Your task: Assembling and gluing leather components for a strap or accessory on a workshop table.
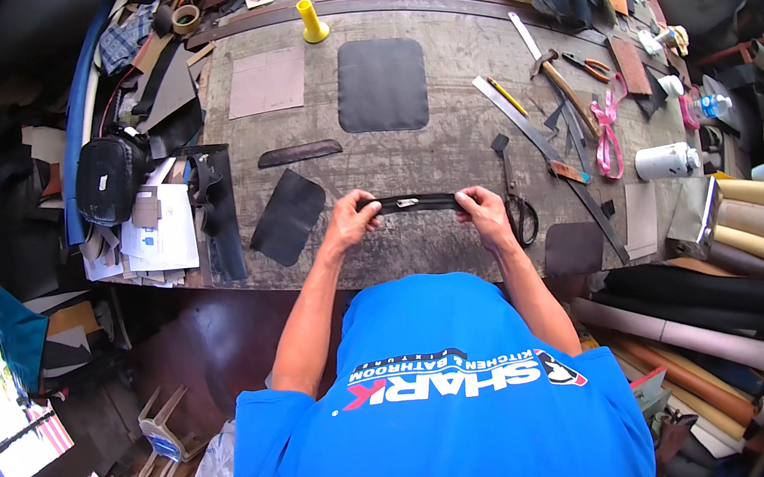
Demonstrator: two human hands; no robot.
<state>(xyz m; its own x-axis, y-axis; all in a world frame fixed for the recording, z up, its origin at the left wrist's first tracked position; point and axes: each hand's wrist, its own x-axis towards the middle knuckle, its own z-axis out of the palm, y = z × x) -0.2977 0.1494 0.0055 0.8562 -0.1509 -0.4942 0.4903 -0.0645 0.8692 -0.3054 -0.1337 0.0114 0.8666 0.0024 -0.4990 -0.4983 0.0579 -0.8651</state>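
both hands, left hand [350,226] and right hand [483,211], pinch the ends of a black zipper strip [413,203] just above the tabletop [447,151]; it looks light, limp, best held taut by its ends.

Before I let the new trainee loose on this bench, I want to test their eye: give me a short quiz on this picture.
1. True or false: both hands grip the black zippered strip.
2. Which lies right of the right hand: A scissors, B yellow spool, C black pouch?
3. What colour is the large rounded leather panel beyond the left hand?

Key: 1 true; 2 A; 3 dark grey.
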